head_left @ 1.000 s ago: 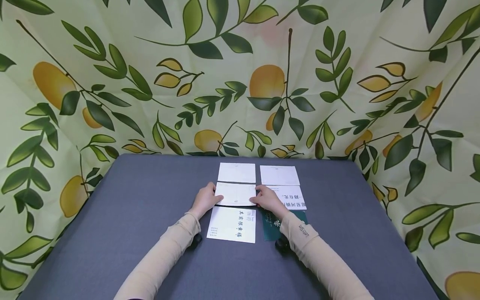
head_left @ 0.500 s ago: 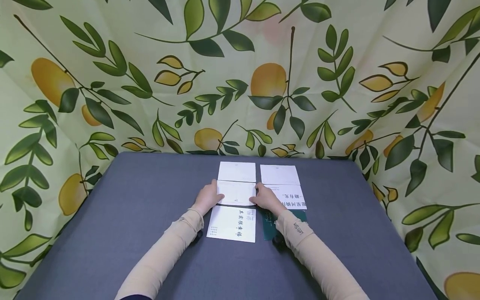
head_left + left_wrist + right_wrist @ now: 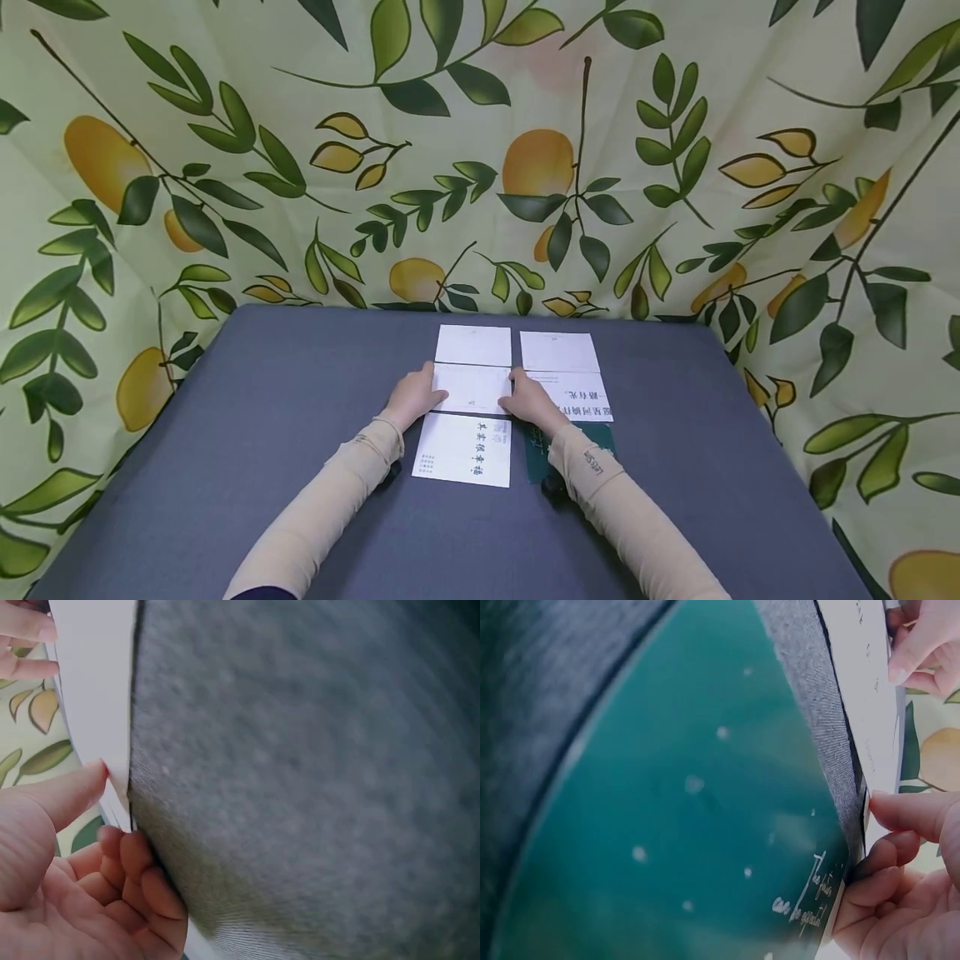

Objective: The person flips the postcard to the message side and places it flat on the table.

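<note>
In the head view, a white postcard point(image 3: 472, 390) lies in the middle of the left column, held at its two sides. My left hand point(image 3: 411, 398) pinches its left edge, thumb on the face; the left wrist view shows the thumb point(image 3: 82, 784) at the card's rim and the other fingers curled beside it. My right hand point(image 3: 531, 400) grips the right edge likewise, its thumb point(image 3: 900, 810) at the border in the right wrist view. Just nearer lies a white card with Chinese writing point(image 3: 465, 450); a blank card point(image 3: 474, 345) adjoins the far side.
On the right stand a blank white card point(image 3: 558, 352), a card with black characters point(image 3: 581, 392) and a dark green card point(image 3: 536, 458), partly covered by my right arm. A grey-blue cloth point(image 3: 300, 375) covers the table; a leaf-patterned curtain point(image 3: 450, 192) surrounds its back and sides.
The held postcard has settled from slightly raised and nearer to flat against the blank card behind it, its left edge shifted a little right. Both hands keep their hold.
</note>
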Demonstrator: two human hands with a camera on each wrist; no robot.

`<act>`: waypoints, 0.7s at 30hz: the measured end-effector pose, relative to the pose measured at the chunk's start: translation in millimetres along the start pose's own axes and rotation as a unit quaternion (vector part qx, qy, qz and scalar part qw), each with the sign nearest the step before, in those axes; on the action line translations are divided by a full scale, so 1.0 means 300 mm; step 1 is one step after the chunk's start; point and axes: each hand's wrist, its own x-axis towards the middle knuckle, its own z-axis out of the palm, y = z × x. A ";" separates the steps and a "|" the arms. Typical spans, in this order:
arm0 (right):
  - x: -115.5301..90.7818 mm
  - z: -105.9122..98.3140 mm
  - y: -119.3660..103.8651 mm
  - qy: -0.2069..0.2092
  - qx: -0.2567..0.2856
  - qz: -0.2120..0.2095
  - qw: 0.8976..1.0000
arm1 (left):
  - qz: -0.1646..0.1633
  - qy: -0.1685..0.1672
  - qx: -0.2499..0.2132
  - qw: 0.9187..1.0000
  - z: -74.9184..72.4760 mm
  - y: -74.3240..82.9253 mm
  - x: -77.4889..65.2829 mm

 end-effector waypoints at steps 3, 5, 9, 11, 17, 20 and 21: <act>-0.004 0.005 -0.002 0.012 0.005 -0.005 1.000 | -0.008 -0.006 -0.005 1.000 -0.003 -0.002 0.001; -0.009 0.007 -0.004 0.019 0.010 -0.010 1.000 | -0.014 -0.007 -0.004 1.000 -0.007 -0.003 0.004; -0.026 0.003 -0.011 0.030 0.031 -0.018 0.999 | -0.026 0.006 0.006 1.000 -0.018 0.007 0.010; -0.036 -0.008 -0.012 0.036 0.048 -0.017 0.998 | -0.027 0.014 0.009 0.999 -0.024 0.020 0.012; -0.061 -0.066 -0.008 0.055 0.079 -0.019 0.995 | 0.006 0.027 0.030 0.999 -0.030 0.071 0.007; -0.070 -0.100 0.014 0.063 0.075 -0.020 0.995 | 0.040 0.031 0.034 0.998 -0.020 0.104 -0.006; -0.071 -0.111 0.025 0.067 0.071 -0.019 0.995 | 0.050 0.028 0.031 0.998 -0.014 0.117 -0.012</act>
